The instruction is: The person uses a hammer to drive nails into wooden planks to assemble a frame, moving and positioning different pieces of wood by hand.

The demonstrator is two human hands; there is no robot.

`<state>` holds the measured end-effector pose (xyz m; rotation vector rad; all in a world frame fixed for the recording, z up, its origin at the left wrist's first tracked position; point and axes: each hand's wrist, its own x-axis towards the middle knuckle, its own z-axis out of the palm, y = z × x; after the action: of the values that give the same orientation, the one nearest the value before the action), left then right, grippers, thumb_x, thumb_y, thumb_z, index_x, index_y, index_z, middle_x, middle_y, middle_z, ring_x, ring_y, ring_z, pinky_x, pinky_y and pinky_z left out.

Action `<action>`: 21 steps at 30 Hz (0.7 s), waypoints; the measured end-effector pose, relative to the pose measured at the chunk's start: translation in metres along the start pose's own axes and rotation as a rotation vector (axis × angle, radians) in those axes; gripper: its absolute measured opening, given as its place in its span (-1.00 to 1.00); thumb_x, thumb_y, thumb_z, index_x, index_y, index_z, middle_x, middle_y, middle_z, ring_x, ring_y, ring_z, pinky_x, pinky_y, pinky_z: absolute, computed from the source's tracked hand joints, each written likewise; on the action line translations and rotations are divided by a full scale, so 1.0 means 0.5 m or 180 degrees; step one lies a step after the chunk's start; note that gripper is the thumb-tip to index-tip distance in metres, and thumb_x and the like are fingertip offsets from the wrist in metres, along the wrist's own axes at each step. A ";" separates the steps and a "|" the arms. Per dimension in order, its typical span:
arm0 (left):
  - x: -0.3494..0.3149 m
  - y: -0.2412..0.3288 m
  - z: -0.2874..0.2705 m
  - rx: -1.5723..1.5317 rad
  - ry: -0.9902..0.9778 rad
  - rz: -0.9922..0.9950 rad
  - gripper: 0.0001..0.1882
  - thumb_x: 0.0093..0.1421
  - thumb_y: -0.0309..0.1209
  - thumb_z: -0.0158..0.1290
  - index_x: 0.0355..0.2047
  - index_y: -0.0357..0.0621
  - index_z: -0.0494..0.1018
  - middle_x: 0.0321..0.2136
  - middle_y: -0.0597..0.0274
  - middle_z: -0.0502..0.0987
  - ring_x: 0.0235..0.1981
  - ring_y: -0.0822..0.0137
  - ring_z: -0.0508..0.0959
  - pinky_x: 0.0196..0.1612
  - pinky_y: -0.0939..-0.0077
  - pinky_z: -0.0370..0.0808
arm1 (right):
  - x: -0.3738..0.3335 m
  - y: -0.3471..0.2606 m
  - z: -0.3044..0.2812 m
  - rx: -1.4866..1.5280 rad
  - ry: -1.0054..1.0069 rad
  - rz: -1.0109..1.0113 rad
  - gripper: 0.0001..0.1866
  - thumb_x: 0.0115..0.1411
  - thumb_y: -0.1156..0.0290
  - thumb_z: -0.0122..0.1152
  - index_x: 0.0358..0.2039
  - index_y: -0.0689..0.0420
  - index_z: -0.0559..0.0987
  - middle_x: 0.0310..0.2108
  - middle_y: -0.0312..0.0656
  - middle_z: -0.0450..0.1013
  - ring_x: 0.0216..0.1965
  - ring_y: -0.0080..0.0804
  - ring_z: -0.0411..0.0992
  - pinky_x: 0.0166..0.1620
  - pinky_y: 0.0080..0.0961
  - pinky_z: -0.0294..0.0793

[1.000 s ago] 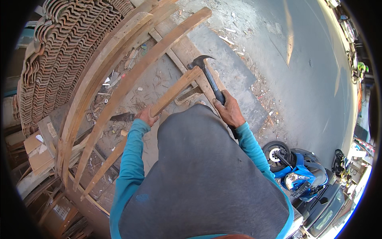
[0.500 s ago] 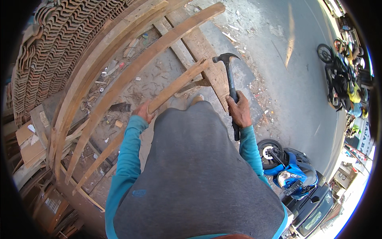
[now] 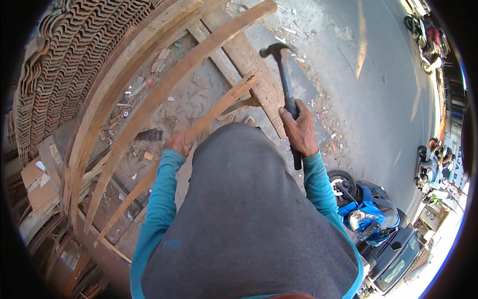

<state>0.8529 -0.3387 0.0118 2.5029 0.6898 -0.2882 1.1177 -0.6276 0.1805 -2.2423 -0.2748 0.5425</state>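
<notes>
My right hand (image 3: 299,128) is wrapped round the dark handle of a claw hammer (image 3: 286,82). The hammer's head is raised, to the right of the far end of a wooden batten (image 3: 219,107). My left hand (image 3: 178,143) grips this batten partway along; it slants from the lower left up to a splintered, dark-spotted end near a wide plank (image 3: 266,102). That plank and a narrower board (image 3: 221,65) lie side by side beyond the batten. A dark cloth-covered front hides part of the ground below me.
Long wooden beams (image 3: 164,82) lean on the left, beside stacked roof tiles (image 3: 74,60). Wood scraps and a brown block (image 3: 149,155) litter the ground. A blue motorcycle (image 3: 368,214) and a dark car (image 3: 396,259) stand at right by the road (image 3: 378,109), with several motorbikes beyond.
My right hand has lifted the hammer slightly, and its head has moved a little left and farther away. My left hand keeps its hold on the batten. Motorbikes on the road have shifted.
</notes>
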 end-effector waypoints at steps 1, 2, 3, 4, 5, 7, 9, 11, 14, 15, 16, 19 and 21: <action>-0.006 0.000 0.003 0.0039 0.0100 0.0084 -0.42 0.06 -0.24 0.30 0.08 0.01 0.36 -0.15 -0.05 0.52 -0.11 -0.16 0.54 -0.11 -0.01 0.49 | 0.003 -0.018 -0.013 0.0316 0.0249 0.0002 -0.67 0.23 0.22 0.23 -0.26 0.26 0.46 -0.54 -0.17 0.37 -0.46 -0.39 0.34 -0.31 -0.32 0.39; -0.013 -0.002 0.009 0.0046 0.0066 0.0071 -0.42 0.06 -0.24 0.30 0.08 0.01 0.36 -0.15 -0.05 0.52 -0.11 -0.16 0.54 -0.11 -0.01 0.49 | 0.007 -0.038 -0.024 0.0765 0.0509 -0.0087 -0.73 0.24 0.27 0.22 -0.28 0.22 0.42 -0.59 -0.28 0.32 -0.52 -0.50 0.30 -0.42 -0.39 0.35; -0.012 -0.007 0.015 0.0060 0.0105 0.0075 -0.41 0.06 -0.23 0.30 0.09 0.00 0.36 -0.17 -0.05 0.52 -0.12 -0.16 0.54 -0.12 -0.01 0.49 | 0.009 -0.072 -0.040 0.1193 0.0696 -0.0197 -0.76 0.25 0.31 0.20 -0.28 0.21 0.40 -0.60 -0.29 0.30 -0.54 -0.52 0.30 -0.45 -0.41 0.34; -0.010 -0.011 0.018 0.0076 0.0153 0.0082 -0.40 0.05 -0.23 0.31 0.09 0.00 0.36 -0.18 -0.05 0.52 -0.13 -0.15 0.54 -0.13 -0.01 0.49 | 0.012 -0.095 -0.050 0.1622 0.0887 -0.0316 -0.78 0.26 0.34 0.18 -0.28 0.20 0.38 -0.61 -0.31 0.29 -0.55 -0.54 0.30 -0.49 -0.43 0.33; -0.010 -0.013 0.020 0.0079 0.0144 0.0083 -0.40 0.05 -0.23 0.31 0.09 0.00 0.36 -0.18 -0.05 0.52 -0.13 -0.15 0.54 -0.13 -0.01 0.49 | 0.016 -0.088 -0.047 0.1624 0.0889 -0.0306 -0.78 0.26 0.34 0.18 -0.28 0.20 0.38 -0.61 -0.31 0.29 -0.55 -0.54 0.30 -0.49 -0.43 0.33; -0.008 -0.014 0.020 0.0041 0.0156 0.0111 -0.39 0.04 -0.22 0.32 0.09 0.01 0.36 -0.20 -0.04 0.52 -0.13 -0.14 0.55 -0.14 -0.01 0.49 | 0.026 -0.045 -0.028 0.1815 0.0966 -0.0409 -0.84 0.28 0.40 0.13 -0.28 0.16 0.35 -0.61 -0.32 0.28 -0.56 -0.55 0.32 -0.53 -0.45 0.32; -0.003 -0.001 0.013 0.0087 0.0191 0.0101 -0.38 0.04 -0.22 0.32 0.09 0.00 0.37 -0.19 -0.04 0.53 -0.13 -0.14 0.55 -0.14 -0.01 0.49 | 0.033 0.059 0.014 0.0327 0.0434 -0.0590 -0.86 0.31 0.39 0.06 -0.30 0.17 0.37 -0.61 -0.30 0.34 -0.63 -0.58 0.27 -0.56 -0.52 0.29; -0.013 0.006 0.005 0.0132 0.0210 0.0095 -0.38 0.03 -0.22 0.32 0.10 0.00 0.37 -0.19 -0.03 0.53 -0.13 -0.14 0.55 -0.14 -0.02 0.49 | 0.014 0.093 0.025 -0.0400 -0.0082 -0.0583 -0.82 0.29 0.34 0.08 -0.31 0.19 0.38 -0.60 -0.30 0.34 -0.60 -0.55 0.28 -0.52 -0.47 0.30; 0.000 0.008 0.005 0.0066 -0.0035 -0.0146 -0.37 0.03 -0.23 0.33 0.10 0.03 0.37 -0.17 -0.02 0.54 -0.14 -0.15 0.55 -0.15 -0.02 0.49 | 0.033 0.075 0.014 -0.0445 -0.0661 -0.0284 -0.74 0.26 0.25 0.13 -0.32 0.21 0.39 -0.58 -0.30 0.34 -0.55 -0.51 0.30 -0.45 -0.40 0.32; -0.010 -0.001 0.014 0.0084 0.0024 -0.0127 -0.37 0.03 -0.23 0.33 0.11 0.06 0.37 -0.17 -0.03 0.54 -0.14 -0.16 0.55 -0.15 -0.03 0.48 | 0.021 0.018 -0.011 -0.0119 -0.0471 -0.0126 -0.72 0.26 0.26 0.13 -0.33 0.24 0.40 -0.56 -0.23 0.35 -0.53 -0.47 0.31 -0.42 -0.37 0.34; -0.010 -0.009 0.017 0.0104 0.0092 -0.0073 -0.37 0.03 -0.23 0.33 0.12 0.08 0.36 -0.17 -0.03 0.54 -0.14 -0.16 0.55 -0.15 -0.03 0.48 | 0.018 -0.025 -0.032 0.0206 -0.0244 0.0033 -0.71 0.26 0.26 0.13 -0.33 0.28 0.42 -0.53 -0.16 0.36 -0.50 -0.43 0.33 -0.40 -0.33 0.36; -0.013 -0.009 0.020 -0.0028 0.0122 -0.0092 -0.40 0.05 -0.23 0.31 0.10 0.10 0.36 -0.20 -0.03 0.55 -0.16 -0.18 0.55 -0.15 -0.04 0.48 | 0.039 -0.075 -0.055 0.1097 0.0959 -0.0487 -0.81 0.27 0.35 0.16 -0.31 0.20 0.41 -0.58 -0.32 0.31 -0.57 -0.57 0.26 -0.50 -0.48 0.30; -0.009 0.006 0.011 0.0021 -0.0034 -0.0185 -0.42 0.05 -0.24 0.31 0.07 0.08 0.37 -0.21 -0.03 0.55 -0.17 -0.18 0.55 -0.16 -0.04 0.48 | 0.043 -0.049 -0.030 0.1424 0.1371 -0.0738 -0.83 0.29 0.38 0.14 -0.29 0.20 0.38 -0.62 -0.31 0.32 -0.60 -0.58 0.28 -0.53 -0.49 0.30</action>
<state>0.8503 -0.3457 0.0101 2.4888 0.7595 -0.3252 1.1434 -0.6134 0.2015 -1.8017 -0.1661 -0.0141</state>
